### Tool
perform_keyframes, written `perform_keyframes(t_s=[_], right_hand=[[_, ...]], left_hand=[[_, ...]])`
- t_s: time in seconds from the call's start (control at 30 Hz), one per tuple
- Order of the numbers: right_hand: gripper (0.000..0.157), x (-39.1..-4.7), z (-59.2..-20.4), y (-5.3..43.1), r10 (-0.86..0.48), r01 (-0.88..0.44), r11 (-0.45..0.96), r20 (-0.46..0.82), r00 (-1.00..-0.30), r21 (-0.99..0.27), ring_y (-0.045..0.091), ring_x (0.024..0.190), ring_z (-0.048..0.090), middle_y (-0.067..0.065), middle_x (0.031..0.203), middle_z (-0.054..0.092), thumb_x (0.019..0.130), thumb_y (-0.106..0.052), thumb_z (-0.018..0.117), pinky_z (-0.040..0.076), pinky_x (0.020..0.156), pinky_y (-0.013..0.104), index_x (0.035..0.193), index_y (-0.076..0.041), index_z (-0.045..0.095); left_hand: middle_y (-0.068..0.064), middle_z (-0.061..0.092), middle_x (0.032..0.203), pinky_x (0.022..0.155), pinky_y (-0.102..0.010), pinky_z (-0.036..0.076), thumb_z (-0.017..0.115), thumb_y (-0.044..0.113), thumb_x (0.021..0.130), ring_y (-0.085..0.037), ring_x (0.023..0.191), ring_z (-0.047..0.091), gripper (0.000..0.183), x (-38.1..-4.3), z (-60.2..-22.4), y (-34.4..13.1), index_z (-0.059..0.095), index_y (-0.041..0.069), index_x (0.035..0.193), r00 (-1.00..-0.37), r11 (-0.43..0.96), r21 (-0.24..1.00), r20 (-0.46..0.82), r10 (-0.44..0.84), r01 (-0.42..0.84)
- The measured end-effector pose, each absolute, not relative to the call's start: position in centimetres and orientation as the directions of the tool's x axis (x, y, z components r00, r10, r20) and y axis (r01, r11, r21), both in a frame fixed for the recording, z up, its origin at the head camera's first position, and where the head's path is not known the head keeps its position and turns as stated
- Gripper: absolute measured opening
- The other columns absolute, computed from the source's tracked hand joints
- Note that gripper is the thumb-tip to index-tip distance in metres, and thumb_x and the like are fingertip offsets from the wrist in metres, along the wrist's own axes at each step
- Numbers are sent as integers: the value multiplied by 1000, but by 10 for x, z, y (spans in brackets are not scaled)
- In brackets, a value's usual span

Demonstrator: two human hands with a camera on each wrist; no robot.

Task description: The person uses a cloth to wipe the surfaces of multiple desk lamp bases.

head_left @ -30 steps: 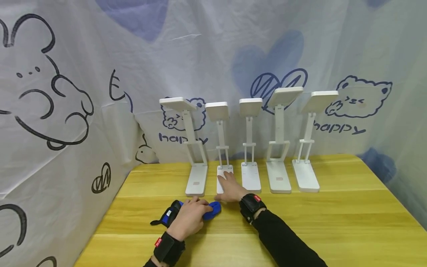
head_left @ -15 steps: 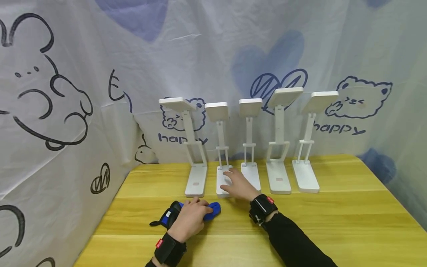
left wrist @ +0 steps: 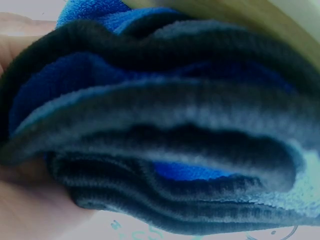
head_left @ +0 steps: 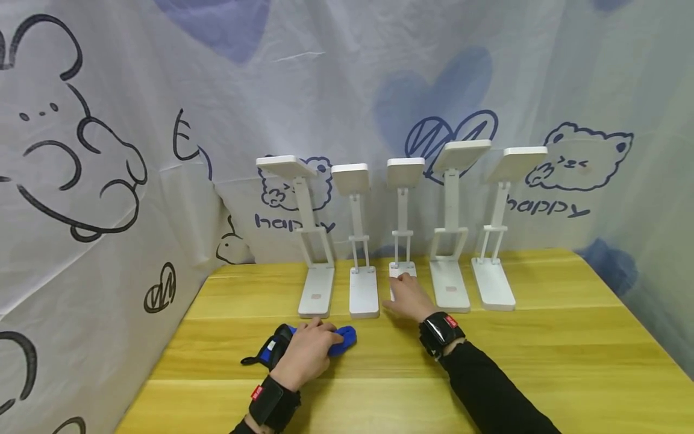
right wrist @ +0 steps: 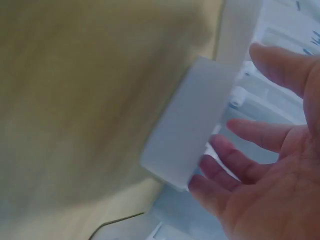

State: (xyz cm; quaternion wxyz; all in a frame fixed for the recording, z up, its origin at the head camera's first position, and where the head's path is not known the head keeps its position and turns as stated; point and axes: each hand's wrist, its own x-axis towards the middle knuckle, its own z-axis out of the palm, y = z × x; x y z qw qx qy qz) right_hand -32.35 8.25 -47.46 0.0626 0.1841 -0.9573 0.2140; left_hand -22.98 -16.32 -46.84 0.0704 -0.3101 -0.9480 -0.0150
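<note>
On the near left of the table, my left hand [head_left: 305, 354] holds a blue terry cloth [head_left: 347, 340] with black edging and a black loop. The left wrist view shows the bunched, folded cloth [left wrist: 200, 107] between thumb and fingers. Over the base of the middle white desk lamp [head_left: 405, 173] is my right hand [head_left: 410, 298], partly hiding that base. In the right wrist view its fingers are spread beside the white base [right wrist: 192, 120], with nothing gripped; fingertips lie at the base's edge, and I cannot tell whether they touch.
Two white lamps flank it on the left, the second lamp [head_left: 364, 292] and the leftmost lamp [head_left: 316, 292]. To its right stand another lamp [head_left: 450, 286] and the rightmost lamp [head_left: 493, 283]. A printed curtain [head_left: 352, 72] hangs behind the wooden table [head_left: 542, 361].
My right hand has moved rightward from the second lamp's base to the middle lamp's base, uncovering the second base. My left hand and the cloth have stayed nearly still.
</note>
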Motion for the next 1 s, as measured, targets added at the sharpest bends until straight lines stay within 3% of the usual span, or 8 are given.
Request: perform_keyframes(t_s=[0.2,0.4,0.57,1.0], right_hand=[[68,-325,-478,84,-313,-354,874,170,-934,-332,38,105,44,26,114,48,79,-34,73,41,93,49,126,9,51],[61,-332,-480,85,-305,-349,884,181,-935,-310,36,99,46,24,109,50,80,-36,72,42,90,48,116,10,57],[62,-335,-481,85,-295,-337,890,178,-939,-308,38,103,47,27,114,50,78,-39,73,44,92,50,116,8,57],[59,-335,-482,89,-331,-375,891,202,-922,-254,35,100,50,24,109,54,77,-43,73,47,89,48,109,6,61]], left_hand=[[-5,68,111,80,-49,46,65,-3,76,-26,97,52,39,-231,-469,-163,75,21,105,-796,806,-14,147,587,592],[-5,68,111,80,-49,46,64,-3,75,-26,97,52,40,-231,-470,-164,75,21,105,-800,809,-18,138,584,588],[-5,68,111,81,-48,47,63,-5,75,-26,96,53,40,-231,-470,-164,75,21,104,-800,810,-22,143,583,587],[-5,68,109,79,-47,47,63,-4,75,-25,95,53,39,-231,-470,-164,76,20,103,-801,811,-6,150,580,585]])
